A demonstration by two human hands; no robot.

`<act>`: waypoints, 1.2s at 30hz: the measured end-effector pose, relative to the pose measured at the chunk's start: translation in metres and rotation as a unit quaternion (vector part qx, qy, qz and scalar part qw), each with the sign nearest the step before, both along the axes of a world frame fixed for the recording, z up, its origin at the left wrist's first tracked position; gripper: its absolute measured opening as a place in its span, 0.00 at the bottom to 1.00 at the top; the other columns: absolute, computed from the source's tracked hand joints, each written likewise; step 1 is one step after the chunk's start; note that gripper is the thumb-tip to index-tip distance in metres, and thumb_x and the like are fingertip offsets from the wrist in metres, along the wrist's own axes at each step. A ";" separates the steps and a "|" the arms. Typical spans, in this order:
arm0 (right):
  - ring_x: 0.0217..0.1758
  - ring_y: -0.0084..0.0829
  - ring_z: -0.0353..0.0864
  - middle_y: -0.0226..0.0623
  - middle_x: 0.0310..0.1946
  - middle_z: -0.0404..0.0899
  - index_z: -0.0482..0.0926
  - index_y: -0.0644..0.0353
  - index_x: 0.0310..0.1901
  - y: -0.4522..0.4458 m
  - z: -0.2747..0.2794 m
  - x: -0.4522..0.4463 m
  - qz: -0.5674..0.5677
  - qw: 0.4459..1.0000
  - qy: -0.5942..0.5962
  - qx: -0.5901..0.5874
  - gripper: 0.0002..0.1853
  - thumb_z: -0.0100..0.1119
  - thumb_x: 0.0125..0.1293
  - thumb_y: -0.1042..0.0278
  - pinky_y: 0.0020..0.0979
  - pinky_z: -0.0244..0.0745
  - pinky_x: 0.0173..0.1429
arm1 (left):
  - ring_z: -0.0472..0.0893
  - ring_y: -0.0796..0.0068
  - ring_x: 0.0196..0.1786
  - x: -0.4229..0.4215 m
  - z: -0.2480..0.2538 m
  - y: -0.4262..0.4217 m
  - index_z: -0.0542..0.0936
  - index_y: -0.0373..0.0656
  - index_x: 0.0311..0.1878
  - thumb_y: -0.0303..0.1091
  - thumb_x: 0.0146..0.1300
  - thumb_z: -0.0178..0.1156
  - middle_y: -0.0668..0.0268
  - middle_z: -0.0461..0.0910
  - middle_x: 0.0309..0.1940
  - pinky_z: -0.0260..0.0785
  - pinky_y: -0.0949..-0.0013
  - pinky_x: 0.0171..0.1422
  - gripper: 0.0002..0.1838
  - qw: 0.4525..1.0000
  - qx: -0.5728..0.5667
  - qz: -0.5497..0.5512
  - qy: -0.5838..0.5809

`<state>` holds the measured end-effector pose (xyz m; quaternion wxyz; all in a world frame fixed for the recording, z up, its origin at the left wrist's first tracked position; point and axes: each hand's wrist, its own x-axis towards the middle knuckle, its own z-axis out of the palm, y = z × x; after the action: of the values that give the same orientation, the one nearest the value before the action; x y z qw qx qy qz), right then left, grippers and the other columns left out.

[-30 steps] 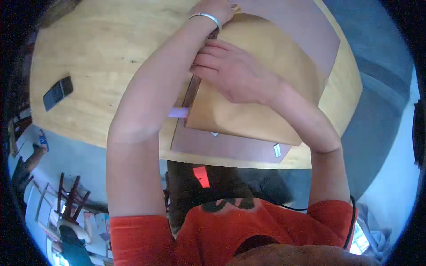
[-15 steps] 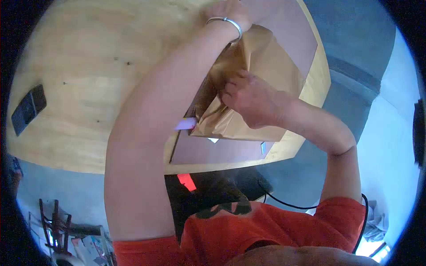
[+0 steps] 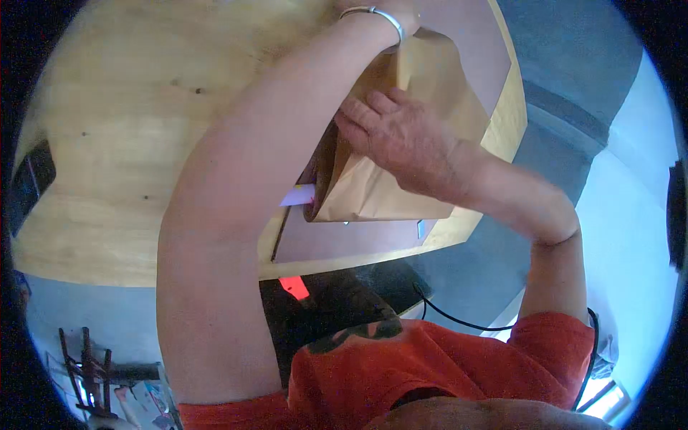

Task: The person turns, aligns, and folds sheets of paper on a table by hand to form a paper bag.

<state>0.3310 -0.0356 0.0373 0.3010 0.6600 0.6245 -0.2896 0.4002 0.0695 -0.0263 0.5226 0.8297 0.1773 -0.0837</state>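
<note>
A sheet of brown paper (image 3: 390, 193), folded and creased, lies over a mauve board (image 3: 337, 240) on the wooden table. My right hand (image 3: 408, 140) is on the paper near its left edge, its fingers curled and pressed together around the raised fold. At the top edge of the view is my left hand (image 3: 398, 14), beside the paper's far end; its fingers are hidden or out of frame. A silver bracelet (image 3: 387, 20) circles that wrist. A pale purple strip (image 3: 299, 194) sticks out at the paper's lower left corner, partly behind my left forearm.
The wooden table (image 3: 107, 165) extends to the left, with a dark flat object (image 3: 34, 179) near its edge. A small pale label (image 3: 421, 229) lies on the board's near side. Below the table edge are a red piece (image 3: 294, 287), a black cable (image 3: 459, 320) and a dark chair (image 3: 89, 373).
The brown paper, flat at first, is now lifted and folded along its left side. My right hand has gone from fingers laid across the edge to curled on the fold. The view has shifted.
</note>
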 end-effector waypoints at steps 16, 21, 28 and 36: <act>0.68 0.37 0.59 0.40 0.59 0.67 0.71 0.62 0.55 0.009 -0.020 0.009 0.023 0.971 0.234 0.042 0.28 0.57 0.46 0.74 0.38 0.51 0.72 | 0.76 0.55 0.54 0.003 -0.002 0.010 0.79 0.37 0.48 0.42 0.60 0.58 0.51 0.77 0.50 0.67 0.59 0.58 0.19 0.991 -0.114 -0.031 0.060; 0.66 0.36 0.62 0.41 0.56 0.70 0.74 0.63 0.50 0.015 -0.022 0.002 0.025 0.972 0.235 -0.009 0.24 0.57 0.46 0.72 0.38 0.49 0.72 | 0.76 0.56 0.54 0.002 -0.002 0.017 0.79 0.37 0.47 0.43 0.60 0.58 0.51 0.77 0.49 0.68 0.60 0.56 0.20 0.990 -0.110 -0.060 0.069; 0.43 0.34 0.74 0.35 0.35 0.73 0.75 0.59 0.33 0.010 -0.008 0.001 0.041 0.977 0.205 -0.053 0.14 0.61 0.39 0.71 0.33 0.67 0.52 | 0.78 0.58 0.51 0.003 0.001 0.020 0.81 0.38 0.44 0.45 0.59 0.58 0.51 0.79 0.46 0.69 0.61 0.54 0.19 0.990 -0.109 -0.059 0.065; 0.42 0.33 0.74 0.33 0.32 0.74 0.77 0.58 0.33 -0.005 -0.014 -0.005 0.063 0.978 0.123 -0.153 0.13 0.61 0.45 0.62 0.34 0.67 0.49 | 0.78 0.58 0.50 0.004 -0.002 0.002 0.81 0.39 0.43 0.45 0.60 0.58 0.52 0.79 0.46 0.69 0.61 0.53 0.19 0.997 -0.003 0.012 0.082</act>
<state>0.3257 -0.0403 0.0235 0.3371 0.5246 0.6453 -0.4412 0.4043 0.0716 -0.0279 0.5099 0.8162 0.2291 -0.1457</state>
